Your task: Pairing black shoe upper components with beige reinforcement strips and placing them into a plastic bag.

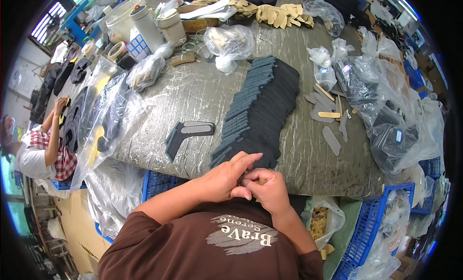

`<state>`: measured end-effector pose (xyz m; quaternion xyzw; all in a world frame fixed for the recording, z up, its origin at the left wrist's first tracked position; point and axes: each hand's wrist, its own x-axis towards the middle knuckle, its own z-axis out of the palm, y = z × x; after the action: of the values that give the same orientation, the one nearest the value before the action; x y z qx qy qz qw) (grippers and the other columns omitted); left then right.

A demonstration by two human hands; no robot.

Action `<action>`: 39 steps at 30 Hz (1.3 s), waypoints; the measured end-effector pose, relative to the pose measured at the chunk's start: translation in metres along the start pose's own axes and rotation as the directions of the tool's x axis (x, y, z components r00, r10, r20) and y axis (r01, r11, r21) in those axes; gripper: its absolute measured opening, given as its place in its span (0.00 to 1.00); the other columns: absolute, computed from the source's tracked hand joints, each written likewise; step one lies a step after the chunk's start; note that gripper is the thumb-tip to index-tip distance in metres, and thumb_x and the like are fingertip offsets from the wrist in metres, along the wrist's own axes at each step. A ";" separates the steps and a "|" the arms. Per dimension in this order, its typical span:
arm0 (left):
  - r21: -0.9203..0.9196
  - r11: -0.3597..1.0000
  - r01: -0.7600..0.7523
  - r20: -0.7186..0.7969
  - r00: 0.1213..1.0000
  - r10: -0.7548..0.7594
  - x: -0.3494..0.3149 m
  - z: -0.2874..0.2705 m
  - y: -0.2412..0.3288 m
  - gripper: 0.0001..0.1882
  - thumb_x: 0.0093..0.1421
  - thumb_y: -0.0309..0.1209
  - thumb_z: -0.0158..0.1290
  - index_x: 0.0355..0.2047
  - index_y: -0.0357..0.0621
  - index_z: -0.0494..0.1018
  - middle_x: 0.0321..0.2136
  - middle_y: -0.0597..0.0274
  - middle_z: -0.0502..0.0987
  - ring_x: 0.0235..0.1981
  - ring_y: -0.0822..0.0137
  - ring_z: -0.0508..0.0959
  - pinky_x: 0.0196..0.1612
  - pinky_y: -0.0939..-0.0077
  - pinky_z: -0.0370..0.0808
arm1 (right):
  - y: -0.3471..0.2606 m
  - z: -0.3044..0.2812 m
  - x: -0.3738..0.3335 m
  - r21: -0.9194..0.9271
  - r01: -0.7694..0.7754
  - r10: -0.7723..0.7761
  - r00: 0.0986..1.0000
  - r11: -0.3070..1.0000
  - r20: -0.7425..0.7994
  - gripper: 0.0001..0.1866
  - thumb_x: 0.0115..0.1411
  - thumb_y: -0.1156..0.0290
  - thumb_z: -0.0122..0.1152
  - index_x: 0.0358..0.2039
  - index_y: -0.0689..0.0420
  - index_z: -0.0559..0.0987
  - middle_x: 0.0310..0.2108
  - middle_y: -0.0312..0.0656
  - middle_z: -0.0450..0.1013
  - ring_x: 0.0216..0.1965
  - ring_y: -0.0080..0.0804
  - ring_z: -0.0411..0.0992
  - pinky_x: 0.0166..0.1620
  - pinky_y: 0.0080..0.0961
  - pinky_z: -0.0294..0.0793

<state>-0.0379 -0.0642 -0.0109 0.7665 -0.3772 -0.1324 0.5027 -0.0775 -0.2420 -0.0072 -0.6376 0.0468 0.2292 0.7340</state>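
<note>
My left hand (225,176) and my right hand (268,189) meet close to my body, at the near edge of the table. On the left one, the index finger stretches to the right and the thumb stands apart below it. The right thumb and forefinger are pinched together, with a small tan bit (262,181) showing by the fingers; what it is I cannot make out. Just beyond my hands runs a long row of overlapping black pieces with blue-grey edges (260,106). Left of that row lies a bent black piece (177,138) with two grey rounded strips (197,129) on it.
Loose grey and tan strips (325,109) lie right of the row, near clear plastic bags (398,130) of dark pieces. Containers (147,27) and tan cutouts (279,15) stand along the far side. A blue crate (369,232) is at lower right. A co-worker (48,152) sits at left.
</note>
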 end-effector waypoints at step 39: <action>-0.304 0.709 0.636 -0.241 0.669 -0.704 -0.003 -0.019 -0.014 0.06 0.54 0.29 0.59 0.26 0.39 0.76 0.13 0.68 0.72 0.15 0.81 0.69 0.18 0.82 0.64 | 0.036 -0.032 -0.004 -0.854 0.435 -0.788 0.613 0.285 0.049 0.06 0.48 0.70 0.64 0.29 0.54 0.79 0.18 0.35 0.63 0.21 0.31 0.66 0.23 0.27 0.65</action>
<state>-0.0229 -0.0461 -0.0151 0.8090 0.0397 -0.2106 0.5474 -0.0879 -0.2708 -0.0451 -0.8894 -0.1735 -0.2149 0.3643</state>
